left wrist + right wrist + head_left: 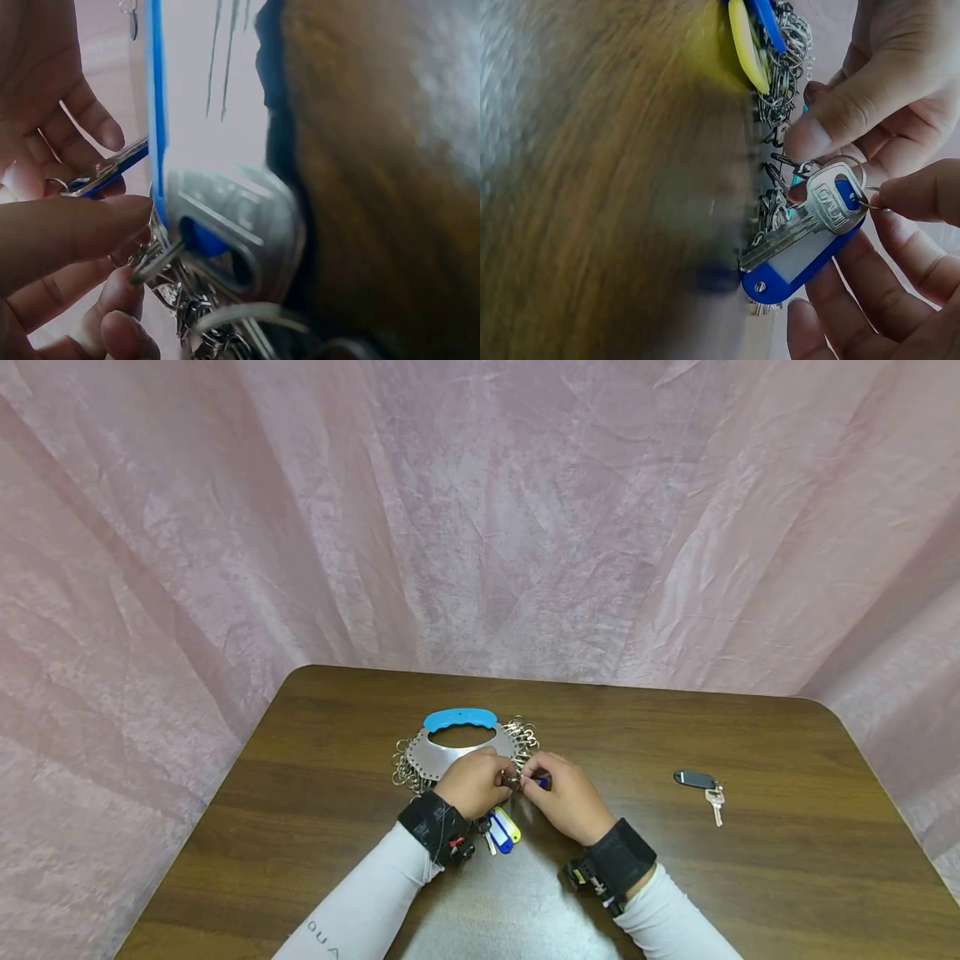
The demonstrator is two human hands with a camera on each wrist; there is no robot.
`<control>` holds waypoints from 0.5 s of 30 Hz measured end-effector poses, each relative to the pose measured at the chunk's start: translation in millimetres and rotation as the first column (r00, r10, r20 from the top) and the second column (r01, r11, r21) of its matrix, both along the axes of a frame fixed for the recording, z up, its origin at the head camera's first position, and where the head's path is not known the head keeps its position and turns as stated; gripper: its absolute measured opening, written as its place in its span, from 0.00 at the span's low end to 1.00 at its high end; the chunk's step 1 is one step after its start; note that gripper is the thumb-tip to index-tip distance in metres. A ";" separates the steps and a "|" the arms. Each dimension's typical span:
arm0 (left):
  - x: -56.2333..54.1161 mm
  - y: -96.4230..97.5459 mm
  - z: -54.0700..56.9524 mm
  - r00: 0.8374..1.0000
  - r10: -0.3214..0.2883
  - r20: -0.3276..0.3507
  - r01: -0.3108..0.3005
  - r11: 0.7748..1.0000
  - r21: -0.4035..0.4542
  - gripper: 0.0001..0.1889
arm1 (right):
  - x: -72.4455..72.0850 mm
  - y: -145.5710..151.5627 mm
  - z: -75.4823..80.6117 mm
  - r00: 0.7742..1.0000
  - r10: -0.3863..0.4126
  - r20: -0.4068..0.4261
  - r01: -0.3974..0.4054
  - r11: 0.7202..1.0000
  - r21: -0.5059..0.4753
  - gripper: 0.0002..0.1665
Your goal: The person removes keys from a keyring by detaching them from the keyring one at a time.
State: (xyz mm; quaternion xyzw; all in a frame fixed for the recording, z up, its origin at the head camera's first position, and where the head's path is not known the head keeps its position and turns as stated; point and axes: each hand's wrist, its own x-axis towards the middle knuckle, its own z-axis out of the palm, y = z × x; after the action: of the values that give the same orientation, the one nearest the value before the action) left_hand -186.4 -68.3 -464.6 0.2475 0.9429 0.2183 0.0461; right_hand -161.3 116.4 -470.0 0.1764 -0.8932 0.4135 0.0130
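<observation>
A metal key holder plate (427, 760) with a blue handle (460, 717) lies on the table, metal hooks (780, 97) fringing its edge. At its lower right, my left hand (474, 782) pinches one of those small hooks between thumb and fingers. My right hand (572, 800) meets it there and pinches a thin key ring (864, 180). From that ring hang a silver key (832, 199) and a blue key tag (810, 261). Under the left hand, a yellow tag (513, 827) and another blue tag (502, 839) with keys hang from the holder.
Off to the right on the brown wooden table (780, 877) lies a dark grey key tag (694, 779) with silver keys (716, 802). A pink curtain (525, 527) hangs behind the table's far edge.
</observation>
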 end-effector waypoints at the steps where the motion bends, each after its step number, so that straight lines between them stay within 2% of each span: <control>1: -0.4 0.2 -0.1 1.000 0.002 0.001 -0.002 1.000 0.002 0.05 | -0.4 0.3 -0.3 1.000 0.003 0.007 -0.003 1.000 -0.009 0.02; 5: -1.7 -1.5 0.6 1.000 0.001 -0.030 0.000 0.999 0.039 0.05 | -2.0 0.6 -1.7 0.999 0.002 0.041 0.000 0.999 -0.044 0.03; 9: -2.2 -6.0 3.5 0.997 -0.019 -0.079 0.026 0.996 0.086 0.03 | -3.4 0.2 -3.9 0.997 -0.004 0.073 0.009 0.997 -0.074 0.03; 15: -3.2 -10.6 6.7 0.995 -0.051 -0.087 0.060 0.993 0.102 0.01 | -3.9 1.1 -5.2 0.994 -0.009 0.111 0.019 0.995 -0.096 0.02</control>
State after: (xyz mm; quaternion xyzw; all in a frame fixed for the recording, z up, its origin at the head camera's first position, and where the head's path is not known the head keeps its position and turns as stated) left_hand -189.6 -78.9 -457.9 0.2847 0.9240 0.2551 -0.0007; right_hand -165.1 117.5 -475.1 0.1462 -0.8726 0.4654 -0.0248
